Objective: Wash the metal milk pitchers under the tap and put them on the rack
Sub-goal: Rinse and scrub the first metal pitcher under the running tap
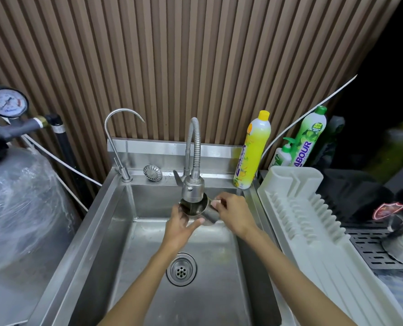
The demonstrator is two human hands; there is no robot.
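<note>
A metal milk pitcher is held tilted over the steel sink, its mouth right under the head of the flexible tap. My right hand grips the pitcher at its handle side. My left hand cups the pitcher's rim from below and the left, fingers spread along it. The white plastic rack stands to the right of the sink with nothing on it. A second metal pitcher, blurred, sits on a dark grid tray at the far right.
A thin gooseneck tap and a loose strainer are on the sink's back ledge. A yellow detergent bottle and two green ones stand behind the rack. A wrapped filter tank with a gauge is on the left. The drain is open.
</note>
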